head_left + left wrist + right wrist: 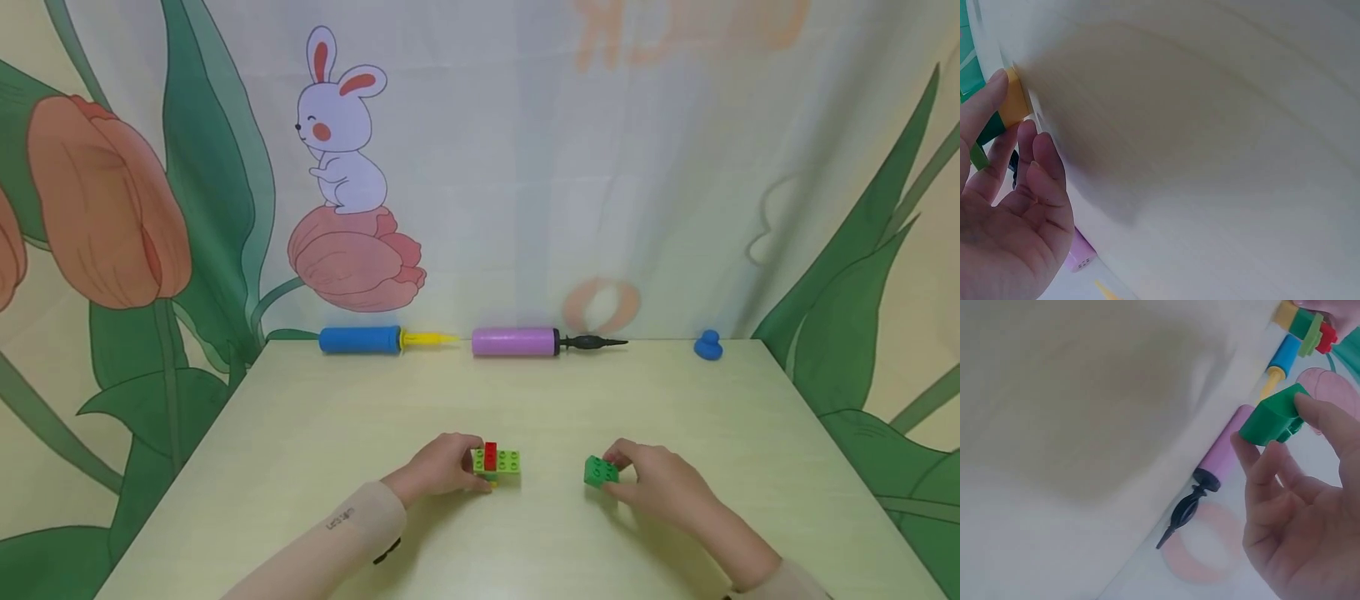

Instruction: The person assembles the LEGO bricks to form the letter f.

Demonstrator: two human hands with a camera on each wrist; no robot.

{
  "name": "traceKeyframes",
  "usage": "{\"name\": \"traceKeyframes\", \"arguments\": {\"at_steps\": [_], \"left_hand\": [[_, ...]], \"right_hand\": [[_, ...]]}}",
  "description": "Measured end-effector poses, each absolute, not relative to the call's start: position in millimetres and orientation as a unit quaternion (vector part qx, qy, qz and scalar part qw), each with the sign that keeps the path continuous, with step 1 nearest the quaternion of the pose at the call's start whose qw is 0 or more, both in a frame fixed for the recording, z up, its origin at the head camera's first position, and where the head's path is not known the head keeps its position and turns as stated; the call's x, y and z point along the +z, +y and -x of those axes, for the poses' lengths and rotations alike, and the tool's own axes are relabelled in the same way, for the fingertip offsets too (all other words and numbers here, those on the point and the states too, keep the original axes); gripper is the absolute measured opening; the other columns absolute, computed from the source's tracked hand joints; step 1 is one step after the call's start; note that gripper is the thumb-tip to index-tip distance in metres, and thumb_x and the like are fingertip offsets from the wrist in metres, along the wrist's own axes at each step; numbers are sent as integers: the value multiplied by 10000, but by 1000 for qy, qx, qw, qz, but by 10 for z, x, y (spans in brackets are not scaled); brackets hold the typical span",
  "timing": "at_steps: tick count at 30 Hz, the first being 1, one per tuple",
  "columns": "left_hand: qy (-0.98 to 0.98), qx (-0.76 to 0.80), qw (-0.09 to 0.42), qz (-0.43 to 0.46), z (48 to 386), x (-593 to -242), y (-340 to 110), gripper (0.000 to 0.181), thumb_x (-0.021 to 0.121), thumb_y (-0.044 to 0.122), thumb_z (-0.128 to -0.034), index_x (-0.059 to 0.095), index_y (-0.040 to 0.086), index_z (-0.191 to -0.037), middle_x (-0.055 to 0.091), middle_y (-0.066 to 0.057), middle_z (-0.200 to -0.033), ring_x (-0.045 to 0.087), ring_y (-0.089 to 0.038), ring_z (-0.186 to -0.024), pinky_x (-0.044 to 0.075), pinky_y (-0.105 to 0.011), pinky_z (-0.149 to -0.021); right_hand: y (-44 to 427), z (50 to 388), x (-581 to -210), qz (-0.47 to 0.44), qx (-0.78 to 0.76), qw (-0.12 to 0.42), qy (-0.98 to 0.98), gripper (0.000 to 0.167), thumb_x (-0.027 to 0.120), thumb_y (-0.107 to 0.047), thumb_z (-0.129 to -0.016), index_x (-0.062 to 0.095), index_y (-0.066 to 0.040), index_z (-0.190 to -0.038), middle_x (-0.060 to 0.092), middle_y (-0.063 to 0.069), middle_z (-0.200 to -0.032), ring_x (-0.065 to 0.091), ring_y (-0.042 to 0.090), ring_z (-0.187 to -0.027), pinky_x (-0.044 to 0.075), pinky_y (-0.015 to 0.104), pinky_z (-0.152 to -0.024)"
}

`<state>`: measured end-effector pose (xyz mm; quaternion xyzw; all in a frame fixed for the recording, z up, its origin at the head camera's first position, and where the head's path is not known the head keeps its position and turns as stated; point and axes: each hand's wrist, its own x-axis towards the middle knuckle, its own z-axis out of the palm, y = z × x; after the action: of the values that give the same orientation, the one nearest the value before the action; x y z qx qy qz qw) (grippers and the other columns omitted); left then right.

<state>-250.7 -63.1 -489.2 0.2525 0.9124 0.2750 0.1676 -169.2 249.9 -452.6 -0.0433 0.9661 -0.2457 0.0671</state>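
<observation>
Near the middle of the table, my left hand [442, 468] grips a stack of toy building bricks between thumb and fingers. On top is a small red brick [491, 455], across a lime-green brick [512, 462]. Beneath these come a darker green brick [1300, 324] and a yellow-orange brick [1015, 99] at the bottom, close to the tabletop. To the right, my right hand [663, 483] pinches a separate green brick [1275, 415], its studs showing in the head view. The brick and the stack stand apart. The left hand's fingers partly hide the stack.
Along the back edge of the pale table [360, 408] lie a blue hand pump [360, 340] with a yellow nozzle and a purple hand pump [515, 342] with a black nozzle. A small blue object [708, 345] sits at the back right. Behind hangs a printed curtain [510, 183].
</observation>
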Motion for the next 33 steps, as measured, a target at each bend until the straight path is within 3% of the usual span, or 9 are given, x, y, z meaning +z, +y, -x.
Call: {"name": "traceKeyframes", "arguments": {"at_steps": [9,20,33], "left_hand": [[911,277,165,-256,2513,-4895,-641,452,850,294,-738,633,104,-1086,568,31,-728,511,-128,-669,443,-275,-618],[913,278,170,-246,2523,-4889,-632,434,846,298,-742,641,125,-1083,568,38,-729,519,-134,-684,448,-275,-623],[900,301,164,-270,2515,-4880,-638,338,845,272,-748,633,143,-977,568,16,-697,493,-119,-611,421,-265,-566]], "right_hand": [[2252,1782,-4371,97,-267,9,959,283,795,-301,-796,660,-231,-1035,661,-95,-941,502,79,-613,426,303,-558],[1976,1850,-4339,155,-281,-28,947,327,803,-286,-792,676,-257,-1092,639,-131,-992,483,66,-555,428,256,-507],[1642,1872,-4383,199,-298,-50,932,346,780,-327,-816,667,-247,-1133,615,-133,-1027,482,51,-576,438,235,-508]]}}
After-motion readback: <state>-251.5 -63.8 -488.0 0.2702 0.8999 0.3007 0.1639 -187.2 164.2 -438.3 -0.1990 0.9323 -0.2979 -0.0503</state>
